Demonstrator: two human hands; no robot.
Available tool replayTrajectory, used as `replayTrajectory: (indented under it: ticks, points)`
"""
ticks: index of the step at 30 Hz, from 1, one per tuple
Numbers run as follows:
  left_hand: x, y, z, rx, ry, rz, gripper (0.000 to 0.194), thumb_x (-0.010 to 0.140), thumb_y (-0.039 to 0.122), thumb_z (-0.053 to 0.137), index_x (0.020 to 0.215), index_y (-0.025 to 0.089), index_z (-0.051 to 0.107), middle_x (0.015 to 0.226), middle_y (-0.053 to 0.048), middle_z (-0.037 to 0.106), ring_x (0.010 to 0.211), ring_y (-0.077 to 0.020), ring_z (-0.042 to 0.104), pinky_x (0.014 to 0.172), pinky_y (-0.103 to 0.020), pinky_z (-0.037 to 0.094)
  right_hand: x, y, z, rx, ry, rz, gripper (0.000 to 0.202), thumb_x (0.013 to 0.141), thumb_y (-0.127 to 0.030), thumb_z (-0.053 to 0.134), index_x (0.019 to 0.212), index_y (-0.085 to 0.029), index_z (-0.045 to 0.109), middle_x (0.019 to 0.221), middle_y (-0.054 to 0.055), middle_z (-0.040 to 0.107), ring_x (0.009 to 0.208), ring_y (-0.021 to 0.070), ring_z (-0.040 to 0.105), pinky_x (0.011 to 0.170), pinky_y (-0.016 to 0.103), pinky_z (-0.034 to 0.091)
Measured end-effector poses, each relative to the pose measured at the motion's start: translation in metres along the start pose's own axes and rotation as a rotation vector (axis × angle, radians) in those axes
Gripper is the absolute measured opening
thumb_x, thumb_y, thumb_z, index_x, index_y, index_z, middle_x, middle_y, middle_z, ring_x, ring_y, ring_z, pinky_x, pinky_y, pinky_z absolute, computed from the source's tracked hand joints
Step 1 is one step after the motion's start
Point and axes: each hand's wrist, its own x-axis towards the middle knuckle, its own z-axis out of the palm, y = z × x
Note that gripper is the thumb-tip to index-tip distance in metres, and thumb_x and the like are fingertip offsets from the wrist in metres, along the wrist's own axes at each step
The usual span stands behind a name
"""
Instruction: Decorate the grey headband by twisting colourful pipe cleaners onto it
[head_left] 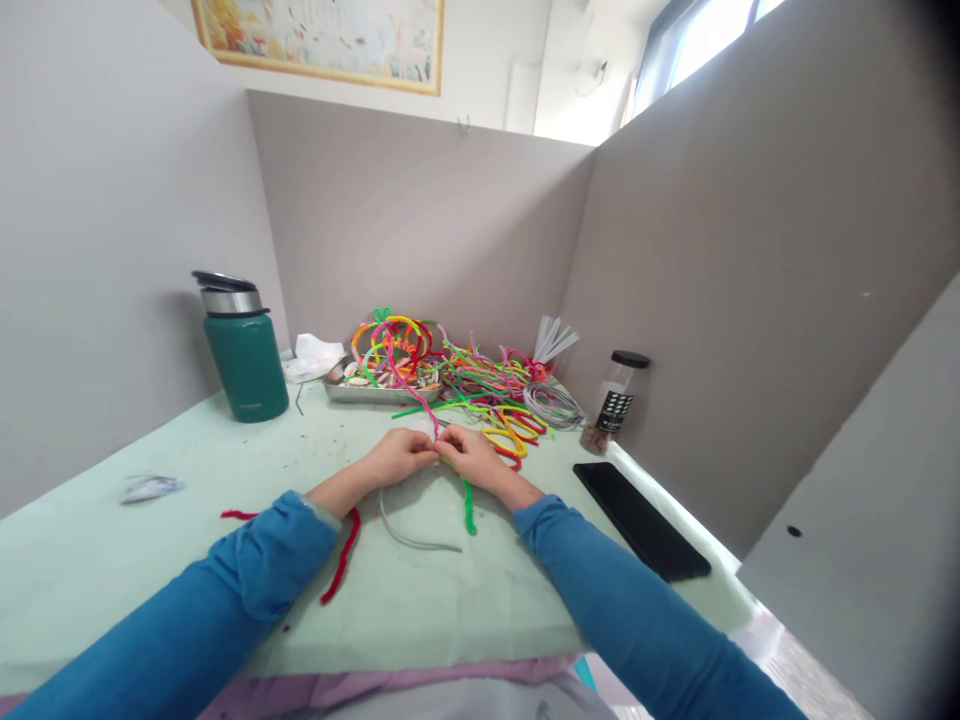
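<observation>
- the left hand (401, 458) has its finger and thumb pinched together on the low end of the pink fuzzy stick (414, 393).
- the right hand (469, 455) is pinched on that same end, right beside the left hand.
- the pink fuzzy stick goes up from the fingers, in front of the metal tray (382, 396).
- a green fuzzy stick (469, 510) pokes out under the right hand; its top is hidden.
- a thin gray wire (416, 543) curves on the table (450, 620) below the hands.
- a red fuzzy stick (345, 562) lies by the left wrist.
- behind the hands is a big bright pile (487, 372) of fuzzy sticks.
- a black phone (641, 522) lies near the right sleeve.
</observation>
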Motion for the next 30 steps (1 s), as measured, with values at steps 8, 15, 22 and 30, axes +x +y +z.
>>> replayTrajectory:
  ticks: [8,15,22,30]
  points:
    - [-0.0003,0.0008,-0.0006,0.044,-0.008,-0.006,0.032,0.073,0.043,0.047,0.072,0.015,0.062,0.051,0.004,0.049,0.048,-0.0089,0.04,0.048,-0.02,0.029,-0.0001,0.0007,0.0002,-0.004,-0.013,-0.002,0.021,0.082,-0.035,0.047,0.075,-0.017,0.054,0.066,-0.001,0.052,0.06,0.0106,0.044,0.054,0.022,0.03]
    - [0.0002,0.001,-0.0006,0.096,-0.003,0.013,0.031,0.074,0.042,0.046,0.072,0.015,0.062,0.051,0.004,0.05,0.049,-0.0095,0.041,0.048,-0.021,0.028,0.0005,0.0003,0.0004,-0.027,-0.018,0.014,0.021,0.081,-0.035,0.048,0.074,-0.016,0.054,0.065,-0.002,0.052,0.06,0.0105,0.043,0.053,0.021,0.029]
    - [0.0008,-0.0009,-0.0006,0.118,-0.005,0.014,0.031,0.075,0.042,0.046,0.073,0.015,0.063,0.053,0.003,0.052,0.053,-0.0107,0.043,0.05,-0.021,0.029,0.0004,-0.0012,-0.0001,-0.029,-0.031,0.018,0.021,0.082,-0.035,0.047,0.074,-0.016,0.054,0.066,-0.001,0.052,0.06,0.0104,0.043,0.053,0.021,0.028]
    - [0.0023,-0.0026,-0.0002,0.181,-0.005,0.043,0.031,0.075,0.04,0.045,0.074,0.015,0.063,0.063,0.001,0.059,0.06,-0.0118,0.048,0.053,-0.02,0.032,0.0002,-0.0027,-0.0007,-0.041,-0.032,0.025,0.021,0.081,-0.035,0.048,0.073,-0.016,0.054,0.064,-0.002,0.052,0.059,0.0103,0.043,0.053,0.021,0.028]
